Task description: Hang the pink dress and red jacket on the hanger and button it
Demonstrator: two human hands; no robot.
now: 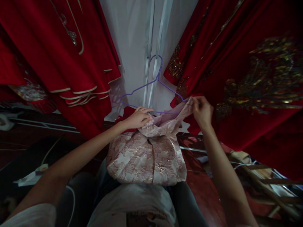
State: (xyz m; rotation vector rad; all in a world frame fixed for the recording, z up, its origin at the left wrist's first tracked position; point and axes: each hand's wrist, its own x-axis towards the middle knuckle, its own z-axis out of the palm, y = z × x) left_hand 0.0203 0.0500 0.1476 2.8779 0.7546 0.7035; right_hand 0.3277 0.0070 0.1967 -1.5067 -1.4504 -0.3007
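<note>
A pale pink brocade garment (146, 157) with gold patterning hangs in front of me, its upper edge around a purple clothes hanger (144, 85). The hanger's hook is up at a white metal rail. At the garment's left shoulder, my left hand (141, 118) closes its fingers over the fabric beside the hanger's lower bar. On the other side my right hand (203, 112) pinches a corner of the fabric and pulls it out to the right, at the hanger's right end. That end of the hanger is partly covered by the fabric.
Red garments with pale trim (90, 72) hang on the left. More red garments with gold embroidery (265, 75) hang on the right. White rails (155, 37) run along the pale wall. A white device with a cord (33, 176) lies lower left; a wooden frame (265, 181) stands lower right.
</note>
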